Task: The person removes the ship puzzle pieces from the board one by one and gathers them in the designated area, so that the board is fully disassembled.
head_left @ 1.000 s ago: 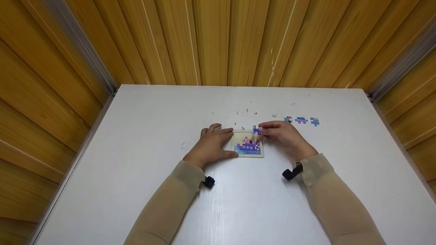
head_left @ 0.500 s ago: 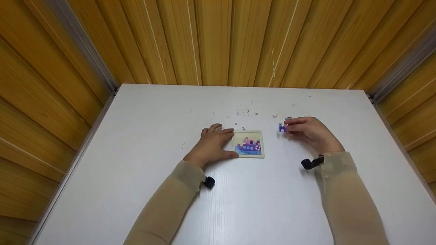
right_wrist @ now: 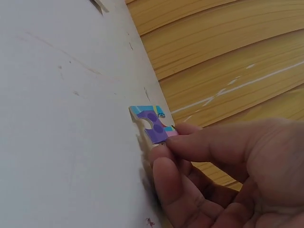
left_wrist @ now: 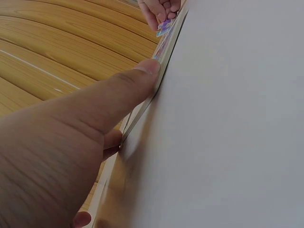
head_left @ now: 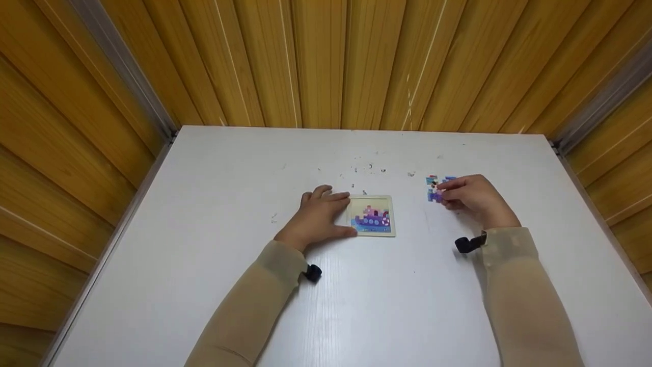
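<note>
A small puzzle frame (head_left: 393,219) with a partly filled pink and purple boat picture lies on the white table. My left hand (head_left: 321,216) holds it at its left side, index finger at the far corner and thumb (left_wrist: 147,69) at the near corner. To the right of the frame, my right hand (head_left: 473,199) pinches a purple and blue puzzle piece (right_wrist: 154,128) between thumb and fingers, low over the table. Beyond it lies a loose piece (head_left: 432,179) with red and blue on it; another blue piece (head_left: 450,178) is partly hidden by the right hand.
The white table (head_left: 244,168) has small dark marks and scuffs beyond the frame. Yellow wood-look panels (head_left: 316,61) stand behind and at both sides. A black wrist-camera mount (head_left: 463,244) sticks out from the right cuff, another mount (head_left: 313,273) from the left.
My right hand has carried the purple piece from above the frame's upper right corner to the right, beside the loose pieces. My left hand has stayed at the frame.
</note>
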### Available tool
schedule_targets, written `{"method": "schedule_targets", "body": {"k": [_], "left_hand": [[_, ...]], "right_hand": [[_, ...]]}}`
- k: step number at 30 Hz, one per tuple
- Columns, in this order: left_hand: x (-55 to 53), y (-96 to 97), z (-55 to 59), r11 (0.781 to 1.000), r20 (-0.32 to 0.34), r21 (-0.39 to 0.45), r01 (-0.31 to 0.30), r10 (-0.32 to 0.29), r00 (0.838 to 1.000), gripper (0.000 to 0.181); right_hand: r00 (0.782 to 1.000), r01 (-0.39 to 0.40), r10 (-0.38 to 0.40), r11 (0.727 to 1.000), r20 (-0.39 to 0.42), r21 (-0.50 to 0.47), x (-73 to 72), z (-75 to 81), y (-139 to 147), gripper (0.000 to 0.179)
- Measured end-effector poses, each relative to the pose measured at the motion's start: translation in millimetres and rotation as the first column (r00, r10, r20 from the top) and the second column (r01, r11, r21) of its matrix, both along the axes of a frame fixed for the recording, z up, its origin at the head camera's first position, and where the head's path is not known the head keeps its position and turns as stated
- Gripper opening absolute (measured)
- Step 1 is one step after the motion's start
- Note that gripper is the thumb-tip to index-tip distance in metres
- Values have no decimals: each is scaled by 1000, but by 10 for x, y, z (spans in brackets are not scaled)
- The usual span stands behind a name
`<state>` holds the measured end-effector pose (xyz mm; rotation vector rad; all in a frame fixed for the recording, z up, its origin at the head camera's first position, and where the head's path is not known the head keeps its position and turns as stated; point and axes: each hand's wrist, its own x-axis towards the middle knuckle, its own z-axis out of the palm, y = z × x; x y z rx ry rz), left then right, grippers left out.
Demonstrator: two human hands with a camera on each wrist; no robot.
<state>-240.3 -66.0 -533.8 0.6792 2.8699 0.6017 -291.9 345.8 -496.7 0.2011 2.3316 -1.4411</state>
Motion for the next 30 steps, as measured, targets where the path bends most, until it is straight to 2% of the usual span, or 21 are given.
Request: {"method": "schedule_targets", "body": {"k": [8, 20, 30], "left_hand": [[-3, -7, -12, 1000, 1, 14, 9, -9, 1000, 94], [-8, -13, -24, 1000, 12, 26, 6, -6, 1000, 95], [-12, -10, -29, 1000, 3, 30, 7, -7, 1000, 95]], "right_hand": [[999, -43, 48, 981, -25, 192, 10, 13, -8, 38], [999, -36, 39, 955, -5, 295, 47, 87, -75, 36], [1000, -21, 23, 954, -3, 298, 72, 99, -98, 37]]}}
